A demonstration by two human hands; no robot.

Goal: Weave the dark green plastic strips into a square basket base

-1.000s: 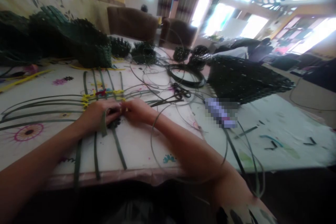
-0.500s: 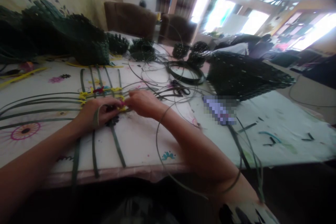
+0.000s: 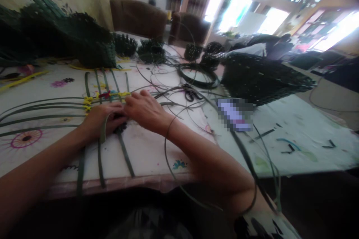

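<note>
On the table lies a flat woven piece (image 3: 106,95) of long green strips, with yellow, red and teal bits crossing in its middle. Green strips (image 3: 127,157) fan out from it toward me, to the left and away. My left hand (image 3: 98,119) is closed over the near edge of the weave, with a short green strip (image 3: 103,127) curling out by its fingers. My right hand (image 3: 147,110) is closed too, its fingertips meeting the left fingers at the right edge. What lies between the right fingertips is hidden.
Scissors (image 3: 193,94) lie beyond my right hand, near a coil of strip (image 3: 198,76). A large dark woven basket (image 3: 258,76) stands to the right, more baskets (image 3: 89,41) at the back left. A blurred-out purple item (image 3: 234,115) and loose thin strips (image 3: 168,153) lie right.
My right hand has shifted slightly left, its fingertips now against my left fingers. The pink bit seen between the hands is now covered. The left hand stays nearly in place.
</note>
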